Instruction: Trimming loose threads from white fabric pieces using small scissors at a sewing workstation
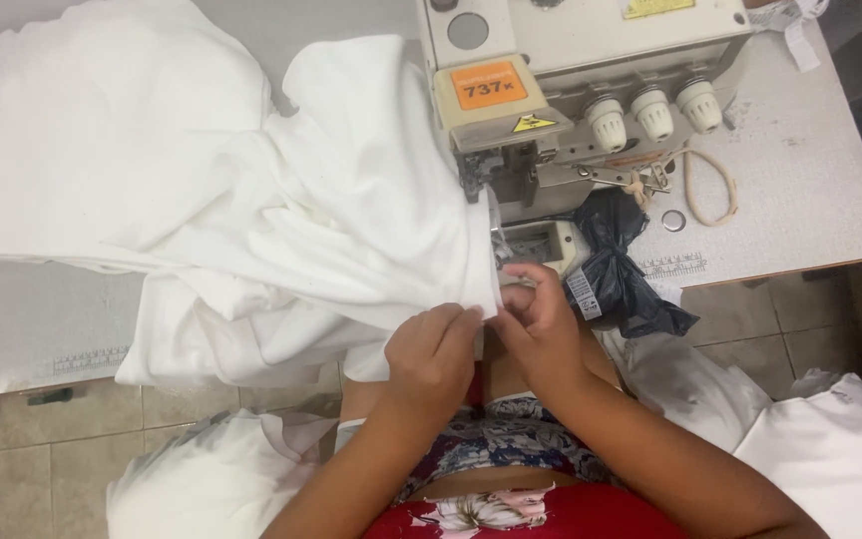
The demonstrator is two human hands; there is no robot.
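Pinching the white fabric (351, 230) edge, both hands' fingers (536, 284) grasp it, hiding the machine's (571, 60) needle area.

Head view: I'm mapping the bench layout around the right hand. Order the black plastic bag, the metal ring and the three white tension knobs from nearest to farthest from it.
From the right hand:
1. Black plastic bag, just to its right at the table edge.
2. Metal ring, farther right on the table.
3. White tension knobs, up on the machine's front.

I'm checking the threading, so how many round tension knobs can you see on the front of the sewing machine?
3. The cream round plastic tension knobs sit in a row on the machine's front right: left knob, middle knob, right knob. More may be hidden beyond the frame.
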